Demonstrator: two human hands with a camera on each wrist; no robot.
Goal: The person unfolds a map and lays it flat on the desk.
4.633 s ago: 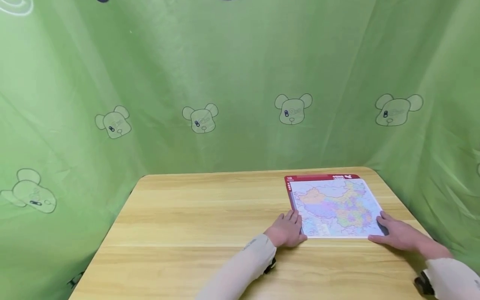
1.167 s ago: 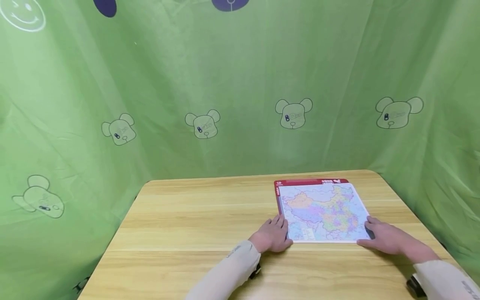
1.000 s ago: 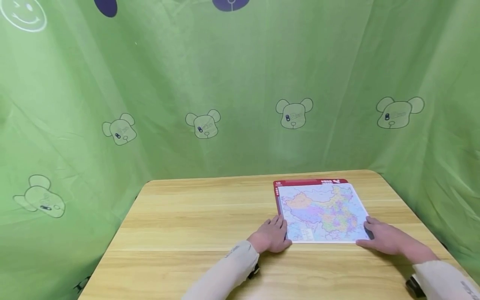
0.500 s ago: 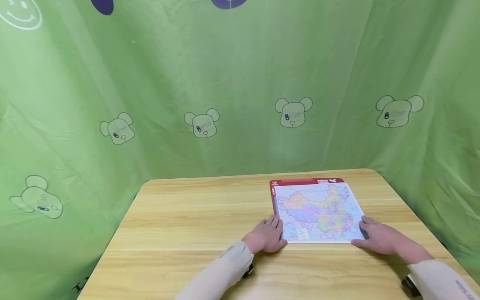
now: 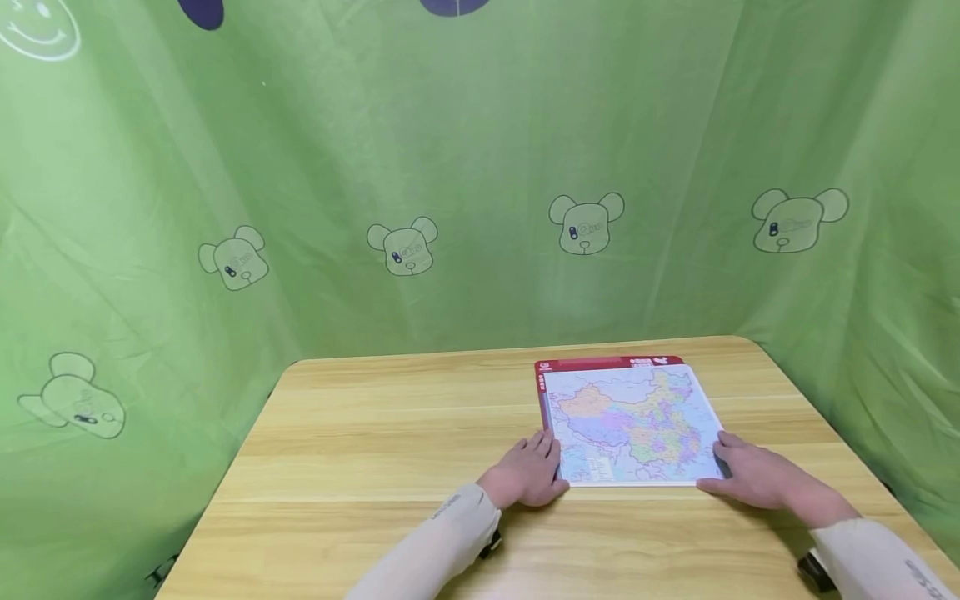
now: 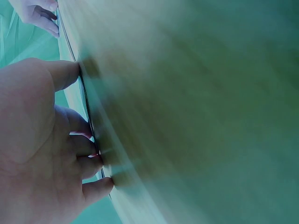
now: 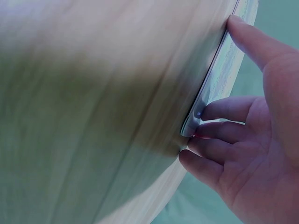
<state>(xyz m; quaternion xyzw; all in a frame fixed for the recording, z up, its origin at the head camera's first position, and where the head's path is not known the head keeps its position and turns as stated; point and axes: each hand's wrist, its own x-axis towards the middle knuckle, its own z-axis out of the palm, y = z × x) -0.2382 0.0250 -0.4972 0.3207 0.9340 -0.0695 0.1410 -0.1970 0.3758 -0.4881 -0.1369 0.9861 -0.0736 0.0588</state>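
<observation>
A flat board printed with a coloured map of China lies on the table, with a red band along its far and left edges. My left hand touches its near left corner, the fingers extended along the left side and the thumb at the front edge. My right hand rests in the same way at the near right corner. In the left wrist view, the left fingers reach the board's thin edge. The right wrist view has the right fingers close to a rounded corner of the board.
The board lies on the right half of a light wood table with rounded far corners. A green curtain with printed bear heads hangs close behind and along both sides. Each wrist carries a black strap device below a light sleeve.
The map board has slid left across the table, and both hands have moved left with it, keeping their places at its near corners. The head view has also tilted slightly.
</observation>
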